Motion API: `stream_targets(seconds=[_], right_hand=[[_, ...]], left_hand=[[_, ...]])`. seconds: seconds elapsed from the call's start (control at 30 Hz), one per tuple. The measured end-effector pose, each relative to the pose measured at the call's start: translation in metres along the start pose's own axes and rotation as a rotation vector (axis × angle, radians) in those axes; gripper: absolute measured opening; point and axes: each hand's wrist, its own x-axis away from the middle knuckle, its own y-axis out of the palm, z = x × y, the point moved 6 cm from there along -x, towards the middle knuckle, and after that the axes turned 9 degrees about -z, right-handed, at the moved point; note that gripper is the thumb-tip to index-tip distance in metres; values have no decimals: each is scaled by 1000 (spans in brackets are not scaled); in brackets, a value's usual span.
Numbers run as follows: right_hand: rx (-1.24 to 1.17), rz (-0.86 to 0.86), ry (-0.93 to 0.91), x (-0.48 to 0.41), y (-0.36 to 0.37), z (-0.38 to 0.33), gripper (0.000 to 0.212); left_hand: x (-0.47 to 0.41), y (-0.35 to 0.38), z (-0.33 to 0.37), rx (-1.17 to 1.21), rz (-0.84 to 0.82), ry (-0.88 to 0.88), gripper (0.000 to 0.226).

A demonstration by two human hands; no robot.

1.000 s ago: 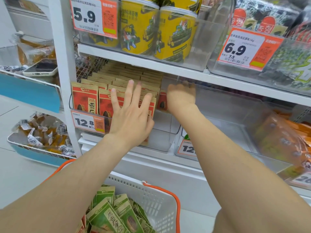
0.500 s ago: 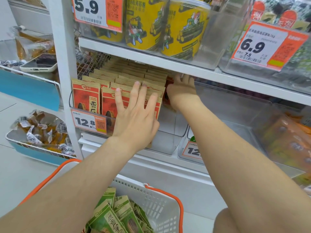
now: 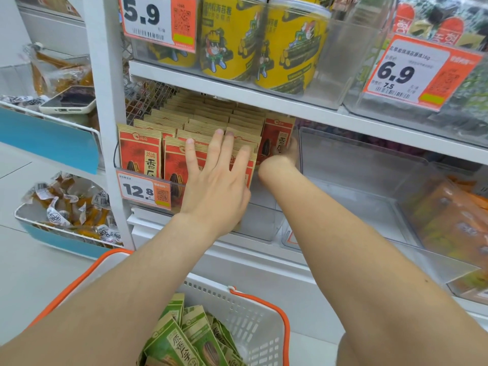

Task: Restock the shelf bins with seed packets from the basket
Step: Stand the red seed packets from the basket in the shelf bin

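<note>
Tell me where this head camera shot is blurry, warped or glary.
Head view: orange packets behind the clear bin wall at right look hazy; the white upright leans, likely wide-angle distortion; left hand and red seed packets are sharp; lighting even, shadows soft.

Red packets (image 3: pixel 140 151) (green (image 3: pixel 179 339) in basket)

The right hand (image 3: pixel 286 158) is mostly hidden behind a red packet (image 3: pixel 276 138) at the end of the row, so its grip cannot be told. The left hand (image 3: pixel 216 186) covers much of the front packets (image 3: pixel 175 165). The basket (image 3: pixel 253 320) and its green packets (image 3: pixel 184 336) are cut off by the bottom edge. Only a corner of a price tag (image 3: pixel 290 237) shows beside the right forearm. The orange bags (image 3: pixel 449 220) are blurred behind clear plastic.
</note>
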Motion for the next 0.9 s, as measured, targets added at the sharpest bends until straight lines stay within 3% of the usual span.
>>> stream_targets(seconds=[0.13, 0.33, 0.5, 0.6, 0.67, 0.73, 0.77, 0.8, 0.9], right_hand=[[287, -142, 178, 24, 3, 9, 82], [226, -65, 182, 93, -11, 2, 77], [139, 145, 112, 156, -16, -2, 54], [67, 411, 86, 191, -21, -15, 32], [40, 574, 8, 208, -19, -31, 23], [48, 655, -146, 219, -10, -56, 18], [55, 647, -240, 222, -2, -69, 14], [62, 610, -335, 226, 8, -84, 10], [83, 326, -522, 229, 54, -123, 33]], left_hand=[[2, 1, -5, 15, -6, 35, 70], [11, -7, -8, 97, -5, 76, 78], [32, -20, -6, 138, 70, 129, 70], [49, -33, -10, 79, 221, 166, 37], [59, -29, -18, -13, 196, 123, 20], [70, -11, -26, -86, -56, 86, 16], [78, 1, -32, -104, -268, 51, 14], [91, 13, -37, -110, -495, 14, 13], [137, 46, -48, -179, -1046, 87, 22]])
